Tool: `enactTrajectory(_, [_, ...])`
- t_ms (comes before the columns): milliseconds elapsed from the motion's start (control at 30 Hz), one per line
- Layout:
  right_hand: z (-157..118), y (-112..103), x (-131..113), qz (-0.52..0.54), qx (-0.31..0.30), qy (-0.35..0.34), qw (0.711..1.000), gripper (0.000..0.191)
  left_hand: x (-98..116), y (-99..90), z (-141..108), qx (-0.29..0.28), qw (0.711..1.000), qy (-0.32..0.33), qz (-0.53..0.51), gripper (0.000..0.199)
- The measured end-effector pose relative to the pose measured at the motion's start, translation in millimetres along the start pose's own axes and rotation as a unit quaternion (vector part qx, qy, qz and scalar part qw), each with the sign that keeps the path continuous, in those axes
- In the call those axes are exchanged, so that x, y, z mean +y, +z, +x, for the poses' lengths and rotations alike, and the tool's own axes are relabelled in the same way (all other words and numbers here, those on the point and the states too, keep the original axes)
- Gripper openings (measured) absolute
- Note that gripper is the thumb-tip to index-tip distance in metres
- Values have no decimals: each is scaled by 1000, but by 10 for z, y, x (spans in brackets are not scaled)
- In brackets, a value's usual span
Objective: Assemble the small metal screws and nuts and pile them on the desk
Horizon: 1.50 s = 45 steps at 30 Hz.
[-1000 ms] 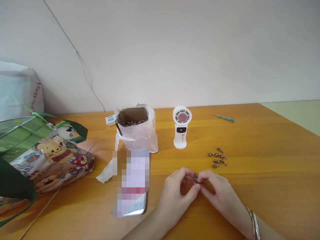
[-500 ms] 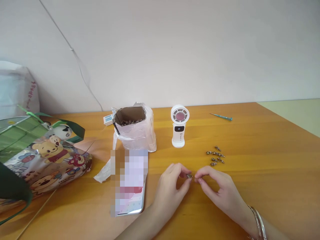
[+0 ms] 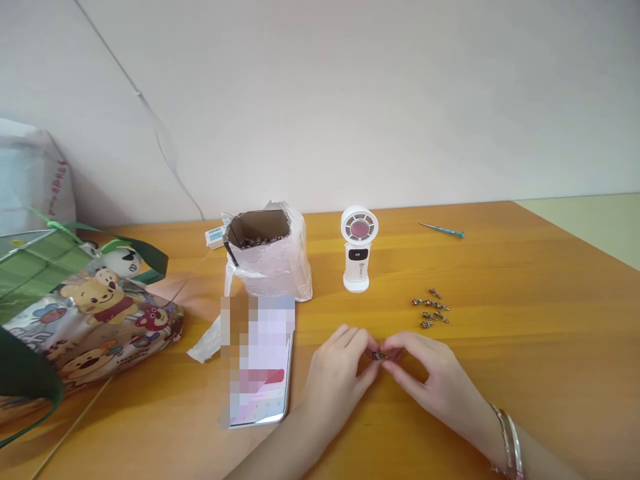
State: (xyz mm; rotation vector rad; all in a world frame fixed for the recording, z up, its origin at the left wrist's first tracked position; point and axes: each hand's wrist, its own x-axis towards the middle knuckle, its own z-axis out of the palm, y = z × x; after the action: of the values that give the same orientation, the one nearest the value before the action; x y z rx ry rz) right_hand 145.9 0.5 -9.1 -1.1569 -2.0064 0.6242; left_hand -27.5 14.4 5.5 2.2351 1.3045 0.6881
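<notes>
Two bare hands meet over a wooden table (image 3: 525, 373), near its front edge. The left hand (image 3: 337, 377) and the right hand (image 3: 435, 373) curl inward, their fingertips (image 3: 395, 350) pressed close together around a small metal fitting (image 3: 380, 356). The fitting sits pinched between them, just above the table; exactly which fingers grip it is hidden. Two thin bangles (image 3: 509, 443) circle the right wrist.

Just beyond the hands, a small cluster of matching fittings (image 3: 430, 308) lies loose on the table. Farther back stand a white handheld fan (image 3: 358, 247) and a teal screwdriver (image 3: 443, 231). To the left, a plastic-wrapped cardboard box (image 3: 267, 273) holds more metal parts. In front of it lies a phone (image 3: 260, 393), its screen blurred. Farther left sits a cartoon-printed bag (image 3: 95, 313).
</notes>
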Motion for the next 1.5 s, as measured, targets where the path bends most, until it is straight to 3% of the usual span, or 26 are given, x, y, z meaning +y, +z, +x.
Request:
enactTrajectory(100, [-1,19,26,-13,-6,14,1000,5,2,-13,2,1,1000,11,14,6])
enactTrajectory(367, [30,-27,50,67,6,65,996,8,-5,-50,29,7,995,-27,-96,5])
enactTrajectory(567, [44,-31,32,90,-37,40,994,6,-33,-26,42,-25,986,-66,-150,6])
enactTrajectory(900, [4,-34,-7,-95,-14,-53,994,14,36,-52,46,-88,979,-51,-179,8])
enactTrajectory(1267, [22,89,-81,-209,75,-106,969,14,127,47,41,-35,967,-112,-226,10])
enactTrajectory(1500, [25,121,-136,-206,65,-109,970,14,176,116,39,-7,966,-138,-220,15])
